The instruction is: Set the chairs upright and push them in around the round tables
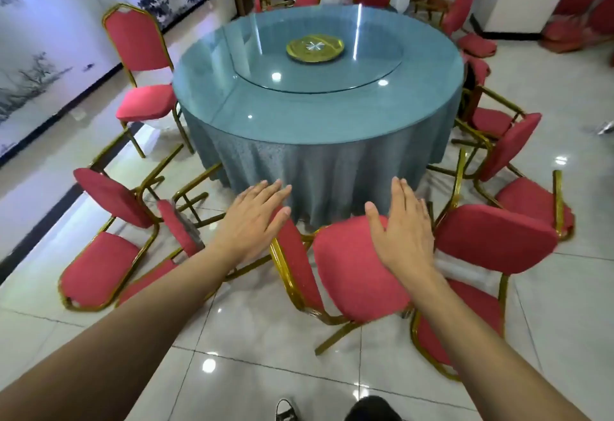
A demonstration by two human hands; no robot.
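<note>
Both arms reaching fwd, left hand (254, 218) and right hand (403, 224) spread flat, fingers straight, hovering w/o gripping. Red chair (352, 274) lying tipped on its side by the round desk (206, 88).

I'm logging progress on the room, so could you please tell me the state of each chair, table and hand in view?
Left hand: open, fingers straight, over the tipped chair.
Right hand: open, over its seat.
Tipped chair: on its side, not upright.
Chairs at left: toppled on the floor.
Chairs at right: toppled, tangled.
Upright chair: standing, beside the table.
Round table: upright, cloth on, glass turntable on top.
</note>
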